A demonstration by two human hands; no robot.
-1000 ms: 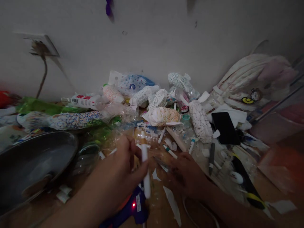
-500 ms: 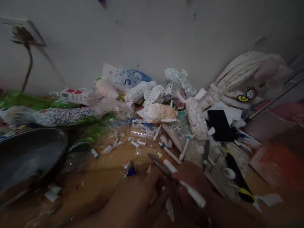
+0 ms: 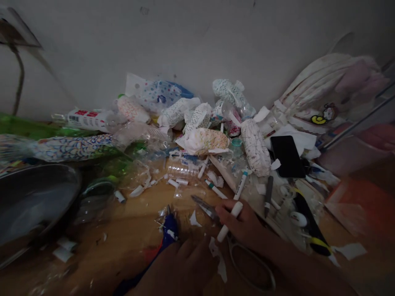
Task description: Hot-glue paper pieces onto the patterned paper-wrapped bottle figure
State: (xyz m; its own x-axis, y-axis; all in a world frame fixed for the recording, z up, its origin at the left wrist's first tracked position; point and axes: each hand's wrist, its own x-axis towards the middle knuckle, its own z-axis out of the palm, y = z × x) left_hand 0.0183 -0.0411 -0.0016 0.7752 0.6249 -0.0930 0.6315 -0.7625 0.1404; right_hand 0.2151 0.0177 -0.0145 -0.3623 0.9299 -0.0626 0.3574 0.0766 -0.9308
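The right hand [image 3: 240, 222] pinches a white tube [image 3: 230, 222] between thumb and fingers, the tube standing aslant above the tabletop [image 3: 132, 224]. Scissors [image 3: 251, 267] lie under the same hand, blades pointing away past the fingertips and a loop below the palm; whether the fingers grip them too, I cannot tell. The left hand [image 3: 182, 267] is palm down just left of the tube, dark and partly hidden, so I cannot tell if it holds anything.

The tube looks light, stiff and smooth – likely slick plastic that would roll if let go – so a thumb-and-finger hold round its middle should suit, with no hard squeeze needed. The scissors look rigid and sharp-pointed, best taken by the loops.

A glue gun [image 3: 170, 228] lies beside the left hand, its nozzle pointing away, with a paper scrap [image 3: 195, 219] near it. Beyond the right hand lies a teal-capped marker [image 3: 240, 185]. Farther out are a pan [image 3: 58, 193] at the left, wrapped bundles [image 3: 255, 148] toward the wall and a phone [image 3: 287, 156] at the right.
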